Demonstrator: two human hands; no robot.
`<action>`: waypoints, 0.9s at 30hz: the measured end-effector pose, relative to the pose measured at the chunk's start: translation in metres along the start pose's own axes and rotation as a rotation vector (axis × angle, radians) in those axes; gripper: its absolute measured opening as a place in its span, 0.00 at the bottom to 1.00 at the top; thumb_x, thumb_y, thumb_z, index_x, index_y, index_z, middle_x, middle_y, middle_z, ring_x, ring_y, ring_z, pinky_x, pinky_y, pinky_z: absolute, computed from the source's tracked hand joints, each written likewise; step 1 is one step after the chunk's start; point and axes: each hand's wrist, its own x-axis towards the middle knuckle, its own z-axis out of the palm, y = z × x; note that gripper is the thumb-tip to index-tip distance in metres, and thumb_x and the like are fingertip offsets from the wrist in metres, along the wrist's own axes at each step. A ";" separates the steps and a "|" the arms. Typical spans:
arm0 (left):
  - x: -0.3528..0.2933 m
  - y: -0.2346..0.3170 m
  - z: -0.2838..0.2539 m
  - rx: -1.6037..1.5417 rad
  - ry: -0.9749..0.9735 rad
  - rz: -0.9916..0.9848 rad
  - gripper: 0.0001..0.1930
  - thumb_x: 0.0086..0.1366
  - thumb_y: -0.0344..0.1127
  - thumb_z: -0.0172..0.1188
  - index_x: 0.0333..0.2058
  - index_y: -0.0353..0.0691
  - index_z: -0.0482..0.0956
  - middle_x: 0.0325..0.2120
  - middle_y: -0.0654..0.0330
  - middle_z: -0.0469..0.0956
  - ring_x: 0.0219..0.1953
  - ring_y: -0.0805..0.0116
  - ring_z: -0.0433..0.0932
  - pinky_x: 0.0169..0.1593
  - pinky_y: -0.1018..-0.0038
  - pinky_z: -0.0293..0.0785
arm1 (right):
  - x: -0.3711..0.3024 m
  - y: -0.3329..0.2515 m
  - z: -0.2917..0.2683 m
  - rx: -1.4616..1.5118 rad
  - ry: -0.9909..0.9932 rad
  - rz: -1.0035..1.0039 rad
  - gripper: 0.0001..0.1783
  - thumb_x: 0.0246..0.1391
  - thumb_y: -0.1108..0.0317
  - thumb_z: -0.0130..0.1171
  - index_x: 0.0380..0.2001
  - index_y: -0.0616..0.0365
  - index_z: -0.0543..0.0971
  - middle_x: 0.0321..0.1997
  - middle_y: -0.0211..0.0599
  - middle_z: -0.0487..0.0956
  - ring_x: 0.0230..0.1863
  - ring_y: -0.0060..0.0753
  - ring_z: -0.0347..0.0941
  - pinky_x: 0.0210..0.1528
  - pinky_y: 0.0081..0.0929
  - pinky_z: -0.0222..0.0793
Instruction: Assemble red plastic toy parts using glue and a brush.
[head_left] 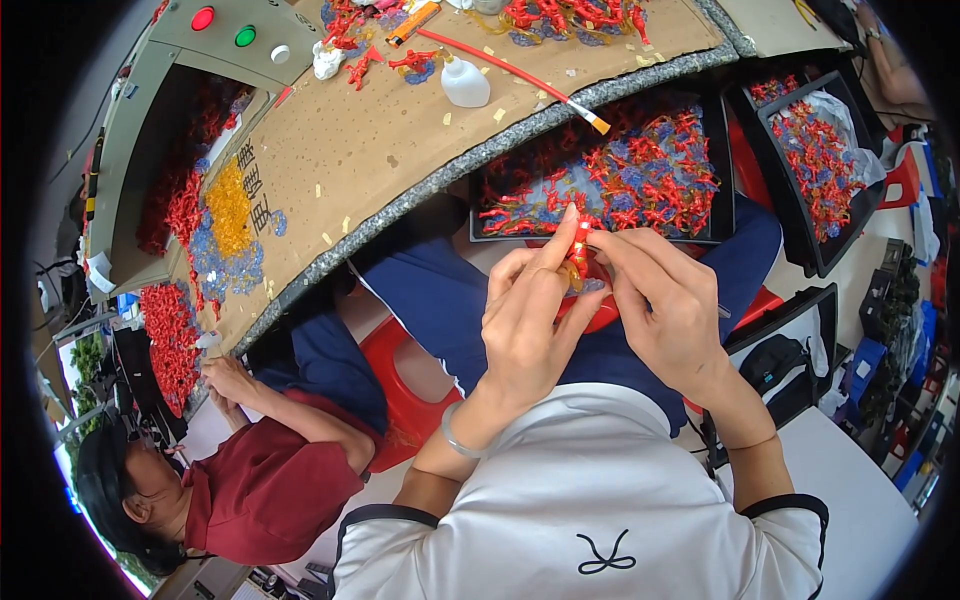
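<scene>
Between both hands, above my lap, is a small red plastic figure (581,243) with yellow and clear bluish parts at its lower end. My left hand (528,310) pinches it from the left, the index finger stretched up along it. From the right, my right hand (660,300) grips its upper part with thumb and fingertips. The fingers cover some of the figure. Just beyond my hands, a black tray (728,190) rests at my lap, filled with many similar red and blue figures (640,170).
A brown-covered table (400,150) with a grey edge curves ahead, bearing a white bottle (465,82), a red-handled brush (530,82) and yellow parts (230,210). Another filled tray (815,160) stands right. At left, a co-worker in a dark red shirt (270,480) sits near a grey machine (165,60).
</scene>
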 end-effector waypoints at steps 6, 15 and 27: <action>0.000 0.001 0.001 0.014 -0.030 0.019 0.17 0.42 0.27 0.71 0.28 0.28 0.74 0.50 0.44 0.75 0.32 0.59 0.75 0.44 0.70 0.71 | -0.002 0.004 0.003 -0.044 0.019 -0.011 0.20 0.38 0.83 0.58 0.40 0.64 0.79 0.37 0.44 0.79 0.33 0.44 0.78 0.32 0.31 0.76; 0.001 0.002 0.003 0.033 -0.045 0.031 0.16 0.44 0.28 0.71 0.29 0.27 0.74 0.50 0.43 0.75 0.31 0.60 0.75 0.44 0.69 0.70 | -0.005 0.006 0.006 -0.085 0.061 0.001 0.20 0.38 0.83 0.57 0.40 0.64 0.79 0.36 0.45 0.79 0.33 0.44 0.79 0.31 0.32 0.76; 0.000 0.000 0.002 0.002 -0.032 -0.017 0.15 0.45 0.29 0.71 0.28 0.29 0.75 0.50 0.48 0.76 0.29 0.61 0.73 0.44 0.71 0.71 | 0.000 0.002 -0.005 0.104 -0.058 0.096 0.19 0.43 0.84 0.55 0.42 0.66 0.79 0.37 0.44 0.79 0.29 0.43 0.78 0.28 0.30 0.74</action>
